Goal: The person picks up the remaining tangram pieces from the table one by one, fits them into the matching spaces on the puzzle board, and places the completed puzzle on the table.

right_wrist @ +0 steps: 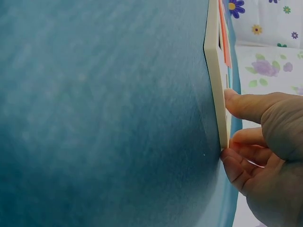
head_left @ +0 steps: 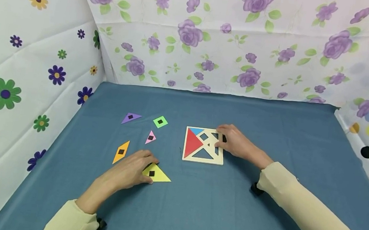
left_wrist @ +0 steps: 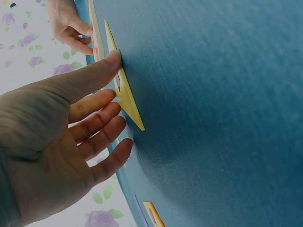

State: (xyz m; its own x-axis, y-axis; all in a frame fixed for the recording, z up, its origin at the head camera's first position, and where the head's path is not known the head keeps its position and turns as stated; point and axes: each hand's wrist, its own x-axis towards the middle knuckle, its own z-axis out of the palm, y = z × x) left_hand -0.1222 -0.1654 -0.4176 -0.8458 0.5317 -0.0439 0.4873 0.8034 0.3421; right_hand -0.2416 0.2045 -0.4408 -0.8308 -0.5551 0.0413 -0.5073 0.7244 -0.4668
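My left hand [head_left: 132, 169] pinches a yellow tangram triangle [head_left: 160, 176] at its left part, thumb on the near edge and fingers at the far side. The left wrist view shows the same triangle [left_wrist: 128, 101] low over the blue cloth, with the other fingers loosely bent. Over to the right, my right hand [head_left: 236, 142] grips the upper right edge of a square wooden tangram board [head_left: 202, 161]. A large red triangle [head_left: 193, 144] and a blue piece [head_left: 196, 131] sit in the board; its other cutouts show blue cloth. The right wrist view has the thumb on the board's edge [right_wrist: 216, 80].
Left of the board lie a purple triangle [head_left: 131, 117], a green square [head_left: 160, 122], a pink triangle [head_left: 150, 137] and an orange parallelogram [head_left: 121, 152], each with a dark square in it. Blue cloth [head_left: 228, 215] covers the table. Flowered sheets [head_left: 211, 40] hang behind and at the left.
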